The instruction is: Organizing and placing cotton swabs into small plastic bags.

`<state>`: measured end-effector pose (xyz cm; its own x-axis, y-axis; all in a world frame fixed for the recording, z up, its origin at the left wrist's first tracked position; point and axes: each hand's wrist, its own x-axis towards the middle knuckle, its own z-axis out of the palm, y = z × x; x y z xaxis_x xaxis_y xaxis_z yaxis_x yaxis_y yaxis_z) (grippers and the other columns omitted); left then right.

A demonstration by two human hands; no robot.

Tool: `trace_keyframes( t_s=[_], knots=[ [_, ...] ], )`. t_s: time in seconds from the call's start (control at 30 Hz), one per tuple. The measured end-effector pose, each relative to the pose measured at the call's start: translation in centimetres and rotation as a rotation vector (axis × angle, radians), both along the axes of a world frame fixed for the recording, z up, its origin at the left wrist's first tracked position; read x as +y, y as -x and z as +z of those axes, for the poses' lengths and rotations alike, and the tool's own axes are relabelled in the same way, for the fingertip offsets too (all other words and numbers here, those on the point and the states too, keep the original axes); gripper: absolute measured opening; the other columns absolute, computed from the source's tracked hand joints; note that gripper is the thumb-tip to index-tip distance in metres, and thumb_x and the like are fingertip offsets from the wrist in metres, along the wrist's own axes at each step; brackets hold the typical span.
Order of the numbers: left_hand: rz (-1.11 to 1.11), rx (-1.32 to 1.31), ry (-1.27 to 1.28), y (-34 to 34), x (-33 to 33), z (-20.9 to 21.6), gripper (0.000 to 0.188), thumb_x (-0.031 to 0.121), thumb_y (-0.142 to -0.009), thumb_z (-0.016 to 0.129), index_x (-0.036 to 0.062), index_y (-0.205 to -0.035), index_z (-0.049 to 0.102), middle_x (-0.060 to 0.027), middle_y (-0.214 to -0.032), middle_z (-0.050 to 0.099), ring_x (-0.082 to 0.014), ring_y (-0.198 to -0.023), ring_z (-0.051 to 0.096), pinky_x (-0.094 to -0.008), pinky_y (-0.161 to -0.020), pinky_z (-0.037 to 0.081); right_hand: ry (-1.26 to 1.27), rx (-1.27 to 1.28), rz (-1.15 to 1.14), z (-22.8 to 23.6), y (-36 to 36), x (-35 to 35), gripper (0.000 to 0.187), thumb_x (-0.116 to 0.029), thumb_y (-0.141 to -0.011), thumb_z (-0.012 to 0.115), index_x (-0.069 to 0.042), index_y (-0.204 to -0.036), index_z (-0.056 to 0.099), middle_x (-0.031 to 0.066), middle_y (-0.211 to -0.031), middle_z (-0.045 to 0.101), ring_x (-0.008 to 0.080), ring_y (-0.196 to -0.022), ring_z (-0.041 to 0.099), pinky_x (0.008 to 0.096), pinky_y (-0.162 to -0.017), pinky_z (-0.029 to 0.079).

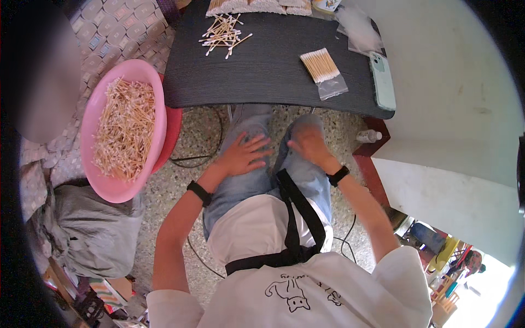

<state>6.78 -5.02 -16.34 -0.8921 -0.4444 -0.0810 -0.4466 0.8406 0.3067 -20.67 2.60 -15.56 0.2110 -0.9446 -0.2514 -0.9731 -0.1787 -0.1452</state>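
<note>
My left hand (244,154) lies on my left thigh in blue jeans, fingers spread, holding nothing. Over my right knee is my right hand (311,143), its fingers blurred by motion so their pose is unclear. Ahead, on the black table (246,76), a loose pile of cotton swabs (225,34) lies scattered at the far left. Toward the right, a clear plastic bag of cotton swabs (321,65) has its sticks lined up side by side. To my left, a pink basin (89,128) holds a heap of loose cotton swabs (126,128).
Packed bundles of swabs (251,6) line the table's far edge, near clear plastic bags (358,30). A pale green phone (382,82) lies at the table's right edge. A small bottle (369,136) stands by the wall. Grey cloth (93,229) is heaped at left; cables (191,158) cross the floor.
</note>
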Motion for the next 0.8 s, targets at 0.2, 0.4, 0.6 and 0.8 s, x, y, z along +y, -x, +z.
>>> trace_keyframes(
  t_s=[0.2, 0.4, 0.6, 0.8],
  knots=[
    [0.719, -0.209, 0.353, 0.4, -2.0, -0.7, 0.046, 0.043, -0.085, 0.054, 0.0168, -0.122, 0.054, -0.0096, -0.134, 0.045, -0.035, -0.133, 0.028, -0.0585, -0.105, 0.02, 0.385, 0.303, -0.128, -0.4, 0.8, 0.4, 0.042, -0.042, -0.091, 0.047, -0.008, -0.111, 0.061, 0.0145, -0.122, 0.054, 0.0312, -0.12, 0.044, 0.0489, -0.102, 0.03],
    [-0.321, -0.214, -0.273, 0.8, -1.4, 1.4, 0.05, 0.044, -0.09, 0.047, 0.0147, -0.13, 0.047, -0.0109, -0.141, 0.038, -0.0358, -0.133, 0.028, -0.0576, -0.108, 0.015, -0.316, -0.276, 0.385, 1.2, 0.3, 0.8, 0.048, -0.047, -0.088, 0.048, -0.009, -0.118, 0.057, 0.0139, -0.127, 0.051, 0.0319, -0.119, 0.045, 0.0461, -0.103, 0.03],
    [0.507, -0.147, 0.043, 3.7, -0.1, 0.2, 0.051, 0.045, -0.085, 0.053, 0.0227, -0.13, 0.048, -0.0049, -0.14, 0.039, -0.0286, -0.132, 0.031, -0.0611, -0.107, 0.013, 0.119, 0.04, 0.051, -0.9, 0.0, -0.4, 0.045, -0.045, -0.087, 0.05, -0.012, -0.116, 0.059, 0.0123, -0.121, 0.056, 0.0292, -0.116, 0.049, 0.0491, -0.099, 0.032],
    [-0.058, -0.112, 0.02, 1.8, -1.3, 1.1, 0.054, 0.041, -0.085, 0.056, 0.015, -0.131, 0.045, -0.0105, -0.139, 0.04, -0.0343, -0.132, 0.03, -0.0657, -0.101, 0.021, -0.042, -0.021, -0.156, 0.3, 3.7, 0.4, 0.043, -0.041, -0.086, 0.054, -0.012, -0.117, 0.057, 0.0145, -0.122, 0.055, 0.0287, -0.116, 0.05, 0.0419, -0.095, 0.039]
  ],
)
